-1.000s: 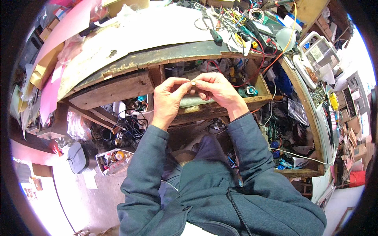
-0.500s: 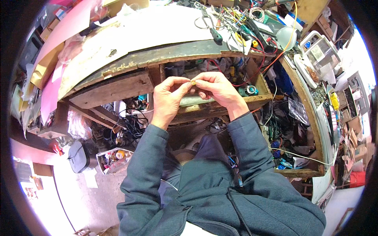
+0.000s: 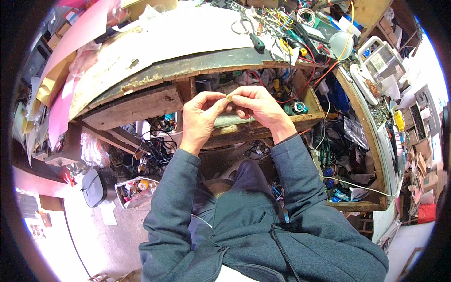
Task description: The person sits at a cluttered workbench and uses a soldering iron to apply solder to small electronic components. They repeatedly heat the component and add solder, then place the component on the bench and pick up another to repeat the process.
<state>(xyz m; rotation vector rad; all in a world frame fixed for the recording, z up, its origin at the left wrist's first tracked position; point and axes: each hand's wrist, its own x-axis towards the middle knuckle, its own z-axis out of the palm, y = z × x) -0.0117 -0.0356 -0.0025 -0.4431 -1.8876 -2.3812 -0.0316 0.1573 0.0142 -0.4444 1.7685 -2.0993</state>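
Above open drawer (image 3: 263,123): your left hand (image 3: 199,115) and right hand (image 3: 256,105) both pinch tiny brass part (image 3: 229,98). Slip risk: drops into drawer clutter, hard to find.

A cluttered repair workshop: worn wooden workbench (image 3: 141,101), screwdriver (image 3: 256,41), tangled wires (image 3: 300,19), open parts drawer (image 3: 310,110).

Brown cardboard box (image 3: 149,4) at top edge of bench, partly cut off. Flattened tan cartons (image 3: 49,84) stacked at bench's left end, beside a pink sheet (image 3: 77,35). White rectangular label (image 3: 377,61) on the clear-sided white case (image 3: 383,66), upper right. Small open box (image 3: 136,191) of bright bits on floor, lower left. No screens visible.
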